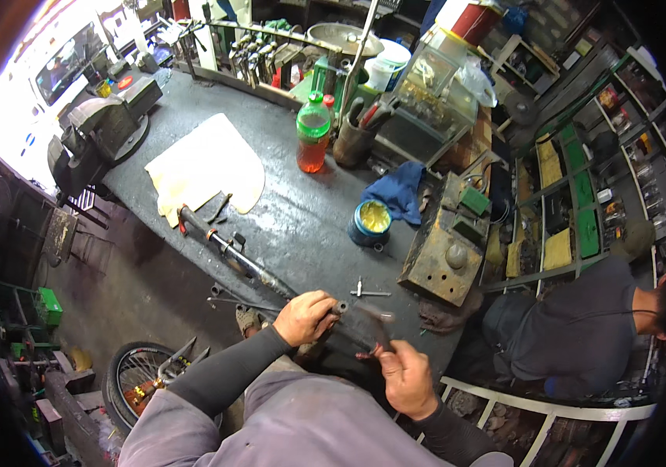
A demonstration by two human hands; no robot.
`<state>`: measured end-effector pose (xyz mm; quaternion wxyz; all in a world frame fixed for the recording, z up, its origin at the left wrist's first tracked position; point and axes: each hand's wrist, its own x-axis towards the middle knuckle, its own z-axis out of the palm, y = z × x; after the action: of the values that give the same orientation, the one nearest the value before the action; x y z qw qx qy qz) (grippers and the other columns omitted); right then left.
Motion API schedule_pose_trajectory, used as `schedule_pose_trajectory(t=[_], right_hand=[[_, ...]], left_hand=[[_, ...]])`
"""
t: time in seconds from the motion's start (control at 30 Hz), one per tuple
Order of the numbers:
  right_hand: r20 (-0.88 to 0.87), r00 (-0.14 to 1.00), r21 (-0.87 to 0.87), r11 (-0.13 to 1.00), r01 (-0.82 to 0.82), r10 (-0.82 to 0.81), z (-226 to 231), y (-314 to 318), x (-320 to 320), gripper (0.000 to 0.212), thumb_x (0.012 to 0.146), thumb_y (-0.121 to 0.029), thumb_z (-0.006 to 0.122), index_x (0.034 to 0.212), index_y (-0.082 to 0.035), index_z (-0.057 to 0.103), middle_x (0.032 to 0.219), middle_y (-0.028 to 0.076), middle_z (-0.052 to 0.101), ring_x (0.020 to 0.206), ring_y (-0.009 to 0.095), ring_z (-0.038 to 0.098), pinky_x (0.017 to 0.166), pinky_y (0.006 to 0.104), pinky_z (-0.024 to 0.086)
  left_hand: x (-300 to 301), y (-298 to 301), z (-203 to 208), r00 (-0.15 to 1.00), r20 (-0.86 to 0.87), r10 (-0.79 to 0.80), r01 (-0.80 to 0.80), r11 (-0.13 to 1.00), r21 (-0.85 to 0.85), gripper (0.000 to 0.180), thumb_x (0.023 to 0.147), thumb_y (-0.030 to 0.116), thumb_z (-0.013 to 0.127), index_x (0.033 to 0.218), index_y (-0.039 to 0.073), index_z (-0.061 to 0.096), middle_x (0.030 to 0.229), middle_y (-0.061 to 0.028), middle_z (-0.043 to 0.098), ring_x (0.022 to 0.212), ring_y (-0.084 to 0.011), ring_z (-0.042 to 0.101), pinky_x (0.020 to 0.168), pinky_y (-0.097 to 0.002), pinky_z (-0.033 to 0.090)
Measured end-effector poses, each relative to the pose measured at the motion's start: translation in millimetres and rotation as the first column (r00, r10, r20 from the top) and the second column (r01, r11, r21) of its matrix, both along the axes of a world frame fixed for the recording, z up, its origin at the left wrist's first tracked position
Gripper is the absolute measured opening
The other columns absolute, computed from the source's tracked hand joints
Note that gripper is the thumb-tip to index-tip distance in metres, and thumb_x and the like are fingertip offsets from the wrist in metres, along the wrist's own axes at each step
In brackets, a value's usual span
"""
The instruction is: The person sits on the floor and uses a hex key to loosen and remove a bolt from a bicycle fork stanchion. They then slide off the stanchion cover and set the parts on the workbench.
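A long dark metal shaft with bright bands lies along the near edge of the bench. My left hand is closed over a metal bar, whose round hollow end sticks out by the thumb. The bar's thin part runs out to the left of the fist. My right hand grips the handle of what looks like a hammer, smeared by motion, to the right of the bar's end. A small T-shaped metal tool lies beyond both hands.
On the dark bench stand an open tub of yellow grease, a bottle of red liquid and a metal box. A pale cloth and a blue rag lie there. A person bends at the right.
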<state>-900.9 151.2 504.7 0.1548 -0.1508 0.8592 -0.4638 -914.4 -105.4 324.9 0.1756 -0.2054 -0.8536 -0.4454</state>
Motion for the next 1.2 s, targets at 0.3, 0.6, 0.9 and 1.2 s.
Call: schedule_pose_trajectory(t=[0.3,0.6,0.9,1.2], right_hand=[[0.014,0.999,0.026,0.999,-0.035,0.035,27.6,-7.1,-2.8,0.026,0.11,-0.018,0.069,0.118,0.007,0.069,0.082,0.025,0.074,0.073,0.041,0.077,0.063,0.047,0.056],[0.023,0.996,0.141,0.986,-0.084,0.082,-21.6,-0.9,-1.6,0.027,0.112,-0.021,0.069,0.112,0.006,0.07,0.079,0.026,0.07,0.069,0.047,0.073,0.059,0.0516,0.051],[-0.075,0.991,0.054,0.993,-0.108,0.112,-22.4,-1.0,-4.6,0.03,0.114,-0.024,0.066,0.11,0.006,0.069,0.078,0.02,0.075,0.067,0.033,0.077,0.059,0.0418,0.056],[-0.163,0.985,-0.121,0.99,-0.071,0.051,-7.2,-0.8,4.4,0.015,0.11,-0.011,0.062,0.109,0.004,0.065,0.065,0.002,0.058,0.058,0.018,0.059,0.055,0.0388,0.049]], left_hand=[[-6.1,-0.3,0.3,0.999,-0.022,0.038,-0.038,0.999,-0.022,0.038,0.085,0.008,0.087,0.118,-0.001,0.07,0.11,-0.0183,0.072,0.093,-0.0411,0.072,0.081,-0.0473,0.061],[-7.1,1.3,7.9,0.999,-0.013,0.031,-0.031,1.0,0.001,0.036,0.085,0.007,0.087,0.115,0.0,0.069,0.104,-0.0175,0.07,0.091,-0.0401,0.071,0.079,-0.0467,0.06],[-7.9,0.1,2.2,1.0,-0.009,0.014,-0.015,1.0,-0.014,0.037,0.087,0.01,0.087,0.117,0.0,0.069,0.106,-0.0178,0.07,0.09,-0.0404,0.071,0.079,-0.0472,0.06],[-11.5,1.4,3.1,1.0,-0.008,0.024,-0.024,1.0,-0.009,0.034,0.085,0.007,0.086,0.114,0.001,0.07,0.104,-0.0166,0.071,0.089,-0.0397,0.071,0.078,-0.047,0.06]])
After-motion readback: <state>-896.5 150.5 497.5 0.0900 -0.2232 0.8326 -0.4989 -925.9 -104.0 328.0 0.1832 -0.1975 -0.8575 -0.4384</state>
